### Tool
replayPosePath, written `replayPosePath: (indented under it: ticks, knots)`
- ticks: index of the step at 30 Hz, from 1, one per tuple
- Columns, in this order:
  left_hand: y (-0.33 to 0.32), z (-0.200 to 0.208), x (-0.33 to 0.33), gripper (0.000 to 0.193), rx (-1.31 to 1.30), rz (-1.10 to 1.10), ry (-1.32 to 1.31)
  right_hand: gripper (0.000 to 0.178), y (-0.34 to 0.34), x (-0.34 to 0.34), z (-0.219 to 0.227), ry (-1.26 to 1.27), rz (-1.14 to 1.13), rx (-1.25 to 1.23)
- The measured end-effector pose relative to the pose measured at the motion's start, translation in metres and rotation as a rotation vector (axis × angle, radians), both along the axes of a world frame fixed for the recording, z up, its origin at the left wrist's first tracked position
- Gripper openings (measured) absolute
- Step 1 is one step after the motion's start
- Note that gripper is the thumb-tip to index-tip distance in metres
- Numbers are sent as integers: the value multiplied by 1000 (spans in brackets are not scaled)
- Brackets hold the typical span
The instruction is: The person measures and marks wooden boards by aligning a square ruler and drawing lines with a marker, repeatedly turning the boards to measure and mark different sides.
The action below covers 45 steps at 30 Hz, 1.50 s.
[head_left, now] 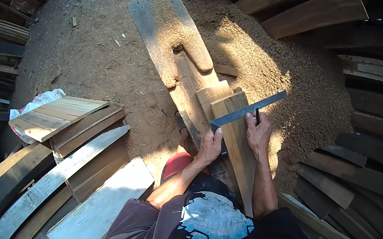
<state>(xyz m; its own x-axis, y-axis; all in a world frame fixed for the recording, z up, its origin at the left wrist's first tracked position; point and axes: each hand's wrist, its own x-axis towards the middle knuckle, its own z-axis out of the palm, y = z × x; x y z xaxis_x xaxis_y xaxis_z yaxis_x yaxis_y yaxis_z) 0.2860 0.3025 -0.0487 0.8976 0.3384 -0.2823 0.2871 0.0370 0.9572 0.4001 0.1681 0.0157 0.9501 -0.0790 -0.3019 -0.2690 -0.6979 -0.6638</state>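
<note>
A wooden board (237, 146) lies lengthwise in front of me, one end on the wooden bench and the other close to my body. Across it rests a metal try square (266, 102), its blade slanting up to the right past the board's edge. My left hand (210, 146) is closed at the square's corner, pressing it to the board's left edge; its fingertips are partly hidden. In my right hand (259, 132) is a dark pen or pencil (257, 114), held upright beside the blade. A shorter wood block (214, 92) sits under or beside the board's far end.
The long worn bench (148, 14) has a notch and scattered sawdust. Sawdust heaps (304, 92) cover the ground to the right. Stacked planks (342, 171) line the right side; more boards (60, 117) and a pale panel (104, 205) lie at the left.
</note>
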Motion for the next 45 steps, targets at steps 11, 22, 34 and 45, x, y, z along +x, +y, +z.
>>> replayPosePath:
  ticks: [11, 22, 34, 45]
  knots:
    - [4, -3, 1, 35, -28, 9, 55, 29, 15, 7, 6, 9, -42, 1]
    - [6, 3, 5, 36, -98, -14, 67, 27, 14, 5, -1, -46, -28, -7]
    - [7, 4, 6, 40, -79, -19, 102, 26, 16, 7, 4, 29, -45, -50]
    - [12, 5, 6, 43, -31, -54, 159, 29, 16, 10, 7, 36, -10, -50]
